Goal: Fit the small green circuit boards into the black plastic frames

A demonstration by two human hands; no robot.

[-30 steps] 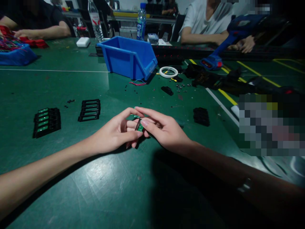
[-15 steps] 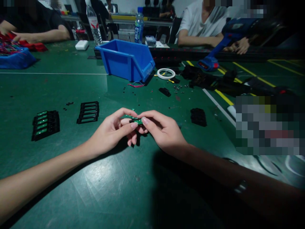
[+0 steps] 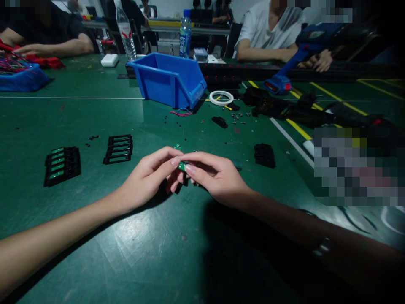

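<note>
Between my fingertips, just over the green table [image 3: 133, 257], is a small green circuit board [image 3: 181, 166], mostly covered by the fingers. My left hand [image 3: 152, 175] pinches its left side with thumb and forefinger, the other fingers curled beneath. My right hand [image 3: 218, 175] grips the right side, thumb in front and forefinger on top. A bit of green [image 3: 177, 147] shows behind the fingertips; I cannot tell whether it belongs to the same board. Left of my hands lie a black slotted frame [image 3: 118, 149] and a black holder with green strips in it [image 3: 62, 166].
A blue bin [image 3: 158, 80] stands beyond my hands, near a white ring [image 3: 221, 98] and loose screws [image 3: 238, 117]. Black parts [image 3: 265, 155] lie to the right. A blue cordless drill [image 3: 286, 67] is at the far right. Two people sit across the table.
My left thumb has moved up onto the board's top edge, and my right forefinger now reaches further left. Less of the green board shows between the fingers. Both hands stay in nearly the same place.
</note>
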